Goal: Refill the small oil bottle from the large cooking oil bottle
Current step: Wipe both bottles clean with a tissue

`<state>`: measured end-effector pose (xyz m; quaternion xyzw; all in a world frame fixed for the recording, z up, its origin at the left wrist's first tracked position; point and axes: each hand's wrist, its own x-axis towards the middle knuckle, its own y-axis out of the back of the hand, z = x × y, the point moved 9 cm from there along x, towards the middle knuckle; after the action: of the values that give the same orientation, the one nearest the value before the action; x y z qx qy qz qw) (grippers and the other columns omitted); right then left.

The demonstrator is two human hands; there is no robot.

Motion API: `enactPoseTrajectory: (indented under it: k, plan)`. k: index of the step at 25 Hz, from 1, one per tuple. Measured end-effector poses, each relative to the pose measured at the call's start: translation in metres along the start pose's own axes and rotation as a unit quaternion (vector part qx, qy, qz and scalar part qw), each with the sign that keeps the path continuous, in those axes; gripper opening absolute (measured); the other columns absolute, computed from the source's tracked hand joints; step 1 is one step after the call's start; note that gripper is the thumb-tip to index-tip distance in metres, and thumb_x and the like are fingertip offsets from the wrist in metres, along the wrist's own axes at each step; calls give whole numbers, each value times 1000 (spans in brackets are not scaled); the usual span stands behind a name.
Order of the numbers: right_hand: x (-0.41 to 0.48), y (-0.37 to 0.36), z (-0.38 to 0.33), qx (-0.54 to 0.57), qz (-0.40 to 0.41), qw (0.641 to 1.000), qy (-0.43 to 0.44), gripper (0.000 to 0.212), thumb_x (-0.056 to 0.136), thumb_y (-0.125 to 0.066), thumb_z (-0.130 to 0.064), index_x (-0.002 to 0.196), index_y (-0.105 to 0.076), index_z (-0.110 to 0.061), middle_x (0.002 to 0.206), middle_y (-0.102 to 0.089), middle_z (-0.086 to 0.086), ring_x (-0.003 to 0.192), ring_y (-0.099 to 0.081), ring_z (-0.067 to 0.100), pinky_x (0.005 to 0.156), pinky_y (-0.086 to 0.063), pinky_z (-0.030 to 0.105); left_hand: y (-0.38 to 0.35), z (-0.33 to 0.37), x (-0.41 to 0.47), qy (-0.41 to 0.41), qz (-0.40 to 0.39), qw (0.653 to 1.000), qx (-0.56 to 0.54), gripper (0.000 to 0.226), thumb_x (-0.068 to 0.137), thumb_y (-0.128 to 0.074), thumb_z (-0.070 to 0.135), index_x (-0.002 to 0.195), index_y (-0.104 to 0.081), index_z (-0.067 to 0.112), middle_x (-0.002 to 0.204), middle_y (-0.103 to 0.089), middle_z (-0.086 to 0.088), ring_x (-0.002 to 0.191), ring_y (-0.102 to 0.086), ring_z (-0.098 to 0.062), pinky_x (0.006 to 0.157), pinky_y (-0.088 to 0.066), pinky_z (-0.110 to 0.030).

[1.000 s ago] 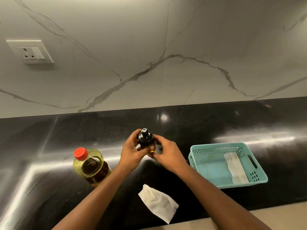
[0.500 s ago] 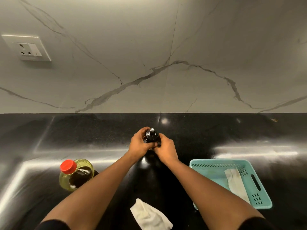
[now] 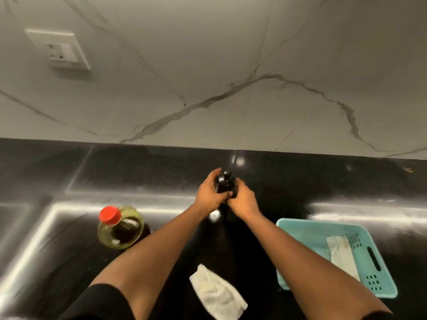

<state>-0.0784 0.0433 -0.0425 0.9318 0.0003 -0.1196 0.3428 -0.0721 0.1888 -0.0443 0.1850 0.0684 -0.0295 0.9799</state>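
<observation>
The small oil bottle [image 3: 226,184] is dark with a black pump top and stands out over the middle of the black counter. My left hand [image 3: 209,192] wraps its left side and my right hand [image 3: 242,199] wraps its right side, so most of the body is hidden. The large cooking oil bottle [image 3: 120,229] stands upright at the left, clear with yellow oil and a red cap [image 3: 109,213] on it. Neither hand touches the large bottle.
A crumpled white tissue [image 3: 217,293] lies near the counter's front edge between my arms. A teal plastic basket [image 3: 312,229] with a folded tissue [image 3: 342,252] inside sits at the right. A wall socket [image 3: 61,50] is on the marble backsplash at upper left.
Both hands have carried the small bottle away from me, farther back over the counter. The camera has tilted and shifted, so the large bottle and basket sit lower in view.
</observation>
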Motion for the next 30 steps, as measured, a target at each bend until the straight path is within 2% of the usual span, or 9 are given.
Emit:
enactPoseTrajectory:
  k: [2, 4, 9, 13, 15, 19, 22, 26, 30]
  plan:
    - [-25, 6, 2, 1, 23, 1000, 7, 60, 88, -79, -11, 144, -59, -10, 137, -68, 17, 127, -66, 33, 100, -51, 33, 12, 5, -26, -3, 41, 999, 17, 103, 86, -90, 14, 170, -30, 18, 173, -39, -4, 161, -34, -17, 129, -30, -29]
    - [-84, -8, 1, -9, 4, 996, 86, 53, 87, -81, -15, 138, -65, -14, 130, -68, 12, 120, -69, 32, 101, -54, 38, 34, 13, -77, -38, 88, 995, 26, 93, 92, -84, 21, 169, -33, 20, 176, -35, -5, 165, -30, -21, 133, -28, -37]
    - [-231, -89, 43, -247, -149, 929, 231, 63, 91, -54, -64, 150, -51, -41, 143, -49, -17, 124, -54, 12, 92, -56, 28, 120, 53, -234, -179, 194, 961, 82, 44, 96, -81, 16, 137, -67, 22, 130, -64, 9, 115, -68, -7, 95, -61, -29]
    - [-229, -101, 70, -284, -75, 917, 270, 47, 83, -82, -35, 129, -74, -34, 130, -58, -15, 99, -69, 12, 68, -61, 21, 199, 62, -296, -208, 381, 890, 139, 22, 89, -86, 13, 106, -73, 11, 99, -59, 5, 84, -58, -5, 74, -49, -19]
    - [-219, -91, 56, -193, -56, 947, 251, 36, 91, -77, -20, 125, -77, -33, 124, -57, -23, 101, -72, 10, 77, -63, 25, 225, 55, -293, -182, 419, 877, 146, 30, 91, -86, 20, 114, -70, 9, 103, -55, 5, 86, -55, -10, 73, -47, -22]
    - [-208, -47, -61, 119, 8, 978, 168, 37, 102, -69, -12, 121, -74, -43, 114, -73, -32, 109, -69, -11, 96, -57, 21, 238, 35, -248, -122, 283, 943, 124, 56, 89, -84, 42, 139, -69, 21, 137, -67, 6, 125, -65, -13, 98, -60, -35]
    - [-217, -46, -176, 208, -39, 949, 232, 39, 108, -60, -16, 143, -67, -31, 135, -71, -19, 122, -67, -3, 101, -56, 21, 232, 28, -237, -123, 246, 960, 55, 40, 92, -85, 32, 130, -74, 33, 127, -76, 16, 119, -71, -2, 98, -60, -27]
    - [-245, -89, -263, -86, -102, 902, 410, 41, 113, -48, -27, 152, -58, -18, 164, -49, 2, 151, -46, 17, 124, -41, 35, 236, 10, -237, -106, 265, 957, -46, 35, 91, -81, -4, 105, -79, 28, 97, -84, 18, 94, -79, -2, 80, -58, -14]
    - [-233, -90, -283, -264, -81, 842, 464, 17, 101, -66, -12, 116, -75, -14, 113, -71, 3, 98, -73, 24, 86, -64, 41, 232, 6, -232, -127, 258, 947, -145, 25, 83, -89, -3, 99, -80, 14, 90, -85, 11, 87, -79, -1, 75, -59, -17]
